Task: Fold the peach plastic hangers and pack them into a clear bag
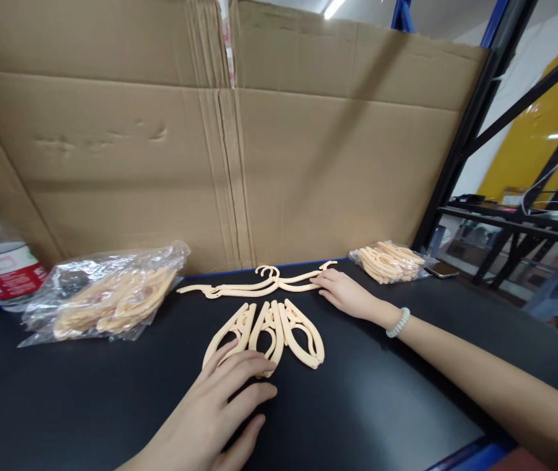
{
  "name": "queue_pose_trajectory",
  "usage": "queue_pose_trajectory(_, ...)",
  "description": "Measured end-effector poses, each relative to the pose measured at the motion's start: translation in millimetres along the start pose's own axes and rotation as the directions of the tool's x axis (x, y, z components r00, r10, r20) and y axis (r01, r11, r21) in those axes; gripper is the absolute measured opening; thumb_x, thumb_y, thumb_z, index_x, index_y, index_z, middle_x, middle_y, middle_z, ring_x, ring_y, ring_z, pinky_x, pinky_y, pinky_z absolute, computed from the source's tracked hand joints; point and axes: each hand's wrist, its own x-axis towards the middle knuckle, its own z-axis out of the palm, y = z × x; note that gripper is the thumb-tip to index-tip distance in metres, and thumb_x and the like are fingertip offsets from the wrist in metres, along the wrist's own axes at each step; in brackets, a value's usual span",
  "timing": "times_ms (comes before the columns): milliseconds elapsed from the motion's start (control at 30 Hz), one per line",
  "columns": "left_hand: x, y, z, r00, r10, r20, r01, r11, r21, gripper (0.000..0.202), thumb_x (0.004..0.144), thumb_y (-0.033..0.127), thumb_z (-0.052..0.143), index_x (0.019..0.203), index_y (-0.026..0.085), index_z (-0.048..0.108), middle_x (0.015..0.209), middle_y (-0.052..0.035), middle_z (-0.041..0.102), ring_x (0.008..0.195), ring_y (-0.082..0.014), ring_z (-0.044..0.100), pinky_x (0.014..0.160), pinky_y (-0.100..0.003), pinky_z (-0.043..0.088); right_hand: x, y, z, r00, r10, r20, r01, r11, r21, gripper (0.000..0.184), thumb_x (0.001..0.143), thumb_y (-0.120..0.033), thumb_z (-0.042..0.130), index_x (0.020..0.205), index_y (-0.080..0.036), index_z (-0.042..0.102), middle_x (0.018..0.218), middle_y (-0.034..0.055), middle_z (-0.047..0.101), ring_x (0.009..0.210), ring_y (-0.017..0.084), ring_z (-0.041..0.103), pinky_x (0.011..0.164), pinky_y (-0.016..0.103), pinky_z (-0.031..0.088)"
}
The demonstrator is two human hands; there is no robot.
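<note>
An unfolded cream plastic folding hanger lies on the black table by the cardboard, its hook toward the back. My right hand, with a pale bead bracelet on the wrist, has its fingers closed around the hanger's right arm. Nearer to me are three folded hangers, side by side in a fan: the left one, the middle one and the right one. My left hand rests with spread fingers over the lower ends of the left and middle ones, partly hiding them.
A clear bag of folded hangers lies at left, beside a bottle with a red and white label. Another bag of hangers is at back right, near a dark phone. Upright cardboard borders the table's back; a metal rack stands at right.
</note>
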Motion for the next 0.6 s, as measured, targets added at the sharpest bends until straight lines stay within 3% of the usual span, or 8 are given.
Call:
queue_pose_trajectory(200,0,-1,0.7,1.0,0.014,-0.002,-0.014,1.0,0.025,0.03,0.088,0.01,0.047,0.11,0.026,0.059,0.119,-0.0034,0.063,0.117,-0.0181,0.055,0.112,-0.037,0.031,2,-5,-4,1.0,-0.003,-0.009,0.003,1.0,0.014,0.015,0.095,-0.015,0.048,0.1,-0.016,0.063,0.097,0.0101,0.063,0.092,0.023,0.059,0.085,0.038,0.051)
queue_pose_trajectory(400,0,-1,-1.9,1.0,0.006,0.025,-0.006,1.0,0.029,0.032,0.087,0.01,0.047,0.112,0.027,0.058,0.119,-0.0034,0.063,0.118,-0.0185,0.055,0.113,-0.04,0.031,2,-11,-7,0.999,-0.008,-0.049,0.009,0.999,0.032,0.012,0.092,-0.011,0.05,0.087,-0.017,0.059,0.086,0.007,0.061,0.082,0.02,0.058,0.077,0.032,0.051)
queue_pose_trajectory(600,-1,-1,-4.4,0.999,-0.002,0.044,0.002,1.0,-0.006,0.032,0.086,0.009,0.046,0.111,0.024,0.058,0.12,-0.0063,0.062,0.117,-0.0217,0.055,0.112,-0.046,0.032,3,-20,-13,0.996,-0.032,-0.088,0.031,0.999,-0.007,0.013,0.088,-0.012,0.05,0.081,-0.019,0.058,0.079,0.0048,0.063,0.079,0.021,0.059,0.091,0.042,0.045)
